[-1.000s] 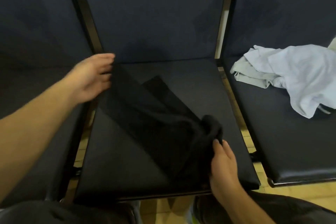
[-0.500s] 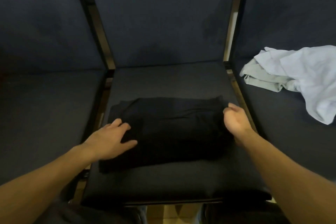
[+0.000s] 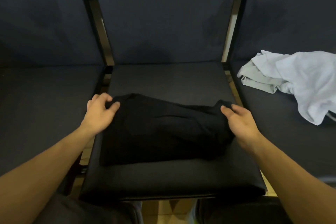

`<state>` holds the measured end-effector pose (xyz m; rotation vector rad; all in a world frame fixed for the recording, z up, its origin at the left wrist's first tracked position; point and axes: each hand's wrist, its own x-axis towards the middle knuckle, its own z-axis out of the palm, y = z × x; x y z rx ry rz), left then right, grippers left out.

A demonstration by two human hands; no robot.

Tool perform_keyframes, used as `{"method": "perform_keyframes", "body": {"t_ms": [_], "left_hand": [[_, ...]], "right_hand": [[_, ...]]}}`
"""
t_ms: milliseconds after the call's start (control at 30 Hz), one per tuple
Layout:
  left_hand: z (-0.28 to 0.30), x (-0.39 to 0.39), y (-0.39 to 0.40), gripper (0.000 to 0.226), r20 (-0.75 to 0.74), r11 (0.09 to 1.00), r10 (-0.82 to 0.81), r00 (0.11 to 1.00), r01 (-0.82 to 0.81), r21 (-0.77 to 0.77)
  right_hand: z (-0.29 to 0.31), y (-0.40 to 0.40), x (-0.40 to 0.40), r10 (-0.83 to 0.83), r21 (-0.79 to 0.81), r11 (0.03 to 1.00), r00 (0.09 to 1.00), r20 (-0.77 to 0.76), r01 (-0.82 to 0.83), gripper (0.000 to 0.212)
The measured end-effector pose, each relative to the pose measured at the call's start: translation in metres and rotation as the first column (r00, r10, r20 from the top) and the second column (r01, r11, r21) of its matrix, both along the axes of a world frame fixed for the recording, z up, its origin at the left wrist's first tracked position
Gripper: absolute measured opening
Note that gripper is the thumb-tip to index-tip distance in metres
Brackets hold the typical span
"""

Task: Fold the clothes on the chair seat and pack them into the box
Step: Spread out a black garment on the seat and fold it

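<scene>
A black garment [image 3: 163, 131] lies folded flat across the middle chair seat [image 3: 163, 180]. My left hand [image 3: 100, 112] pinches its far left corner between thumb and curled fingers. My right hand [image 3: 240, 120] pinches the far right corner, and the cloth is lifted slightly there. A crumpled pale blue-white garment [image 3: 300, 78] lies on the seat of the chair to the right. No box is in view.
Three dark padded chairs stand side by side with black metal frames [image 3: 98, 29] between them. The left chair seat [image 3: 45, 107] holds nothing. Pale floor [image 3: 167, 211] shows below the seat's front edge, between my knees.
Both hands moved from the garment's sides to its far corners and now pinch them; the far edge is raised a little. Earlier the garment was held stretched, then laid down.
</scene>
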<state>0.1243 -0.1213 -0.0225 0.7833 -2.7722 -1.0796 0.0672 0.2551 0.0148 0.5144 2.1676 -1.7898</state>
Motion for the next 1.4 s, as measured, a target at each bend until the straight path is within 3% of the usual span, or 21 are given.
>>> {"method": "perform_keyframes", "body": {"t_ms": [100,233,300,400,500,567,600,667,733,767,800,867,967,1067,1200,1300,1400], "left_hand": [[0.018,0.003,0.006,0.018,-0.11,0.946,0.12,0.987,-0.08,0.314],[0.026,0.016,0.006,0.029,-0.099,0.887,0.137,0.986,-0.077,0.456],[0.025,0.02,0.004,0.032,-0.069,0.87,0.142,0.987,-0.091,0.485],[0.021,0.023,0.001,0.019,-0.041,0.891,0.145,0.989,-0.112,0.44],[0.017,0.022,-0.004,0.015,-0.049,0.927,0.163,0.985,-0.136,0.349],[0.02,0.021,-0.004,0.015,-0.094,0.898,0.169,0.981,-0.114,0.426],[0.026,0.022,-0.004,0.016,-0.115,0.838,0.17,0.979,-0.082,0.539],[0.042,0.03,-0.003,0.019,-0.131,0.622,0.085,0.988,0.05,0.782],[0.056,0.043,-0.006,0.02,-0.076,0.399,-0.125,0.989,0.12,0.909],[0.058,0.048,-0.008,0.02,-0.028,0.353,-0.221,0.975,0.107,0.929],[0.056,0.052,-0.011,0.02,0.03,0.36,-0.277,0.96,0.074,0.93],[0.047,0.051,-0.014,0.016,0.129,0.46,-0.222,0.966,-0.012,0.888],[0.035,0.03,-0.013,0.013,0.099,0.559,0.099,0.99,-0.138,0.818],[0.015,0.002,-0.012,0.01,0.064,0.668,0.315,0.947,-0.269,0.693],[-0.012,-0.02,-0.006,0.012,0.097,0.746,0.291,0.952,-0.29,0.599],[-0.014,-0.026,-0.007,0.042,0.126,0.815,0.142,0.982,-0.189,0.549],[-0.021,-0.027,-0.01,0.056,0.088,0.854,0.09,0.992,-0.123,0.505]], "right_hand": [[0.01,0.004,0.005,-0.008,-0.184,0.983,0.999,0.034,0.014,0.023],[0.017,0.017,0.015,-0.002,-0.312,0.949,0.994,0.11,0.037,0.03],[0.015,0.022,0.02,-0.029,-0.311,0.947,0.986,0.162,0.079,0.036],[0.012,0.023,0.023,-0.051,-0.299,0.948,0.977,0.209,0.114,0.042],[0.016,0.014,0.023,0.066,-0.293,0.956,0.981,0.181,-0.01,0.031],[0.019,0.009,0.024,0.142,-0.27,0.958,0.98,0.141,-0.1,0.027],[0.02,0.008,0.025,0.166,-0.266,0.956,0.977,0.133,-0.126,0.026],[0.021,0.011,0.028,0.211,-0.291,0.943,0.968,0.138,-0.164,0.032],[0.02,0.021,0.033,0.283,-0.312,0.926,0.939,0.195,-0.215,0.042],[0.021,0.027,0.035,0.322,-0.31,0.919,0.919,0.229,-0.244,0.042],[0.024,0.031,0.039,0.365,-0.302,0.909,0.897,0.249,-0.286,0.038],[0.025,0.034,0.037,0.317,-0.263,0.931,0.916,0.246,-0.252,0.037],[0.008,0.034,0.016,0.06,-0.226,0.974,0.977,0.203,-0.013,0.037],[-0.016,0.033,-0.005,-0.184,-0.161,0.96,0.948,0.26,0.231,0.038],[-0.034,0.03,-0.012,-0.158,0.022,0.987,0.956,0.247,0.157,0.037],[-0.035,0.029,-0.015,-0.105,0.12,0.989,0.976,0.193,0.082,0.042],[-0.036,0.029,-0.017,-0.101,0.229,0.97,0.99,0.097,0.077,0.036]]}}
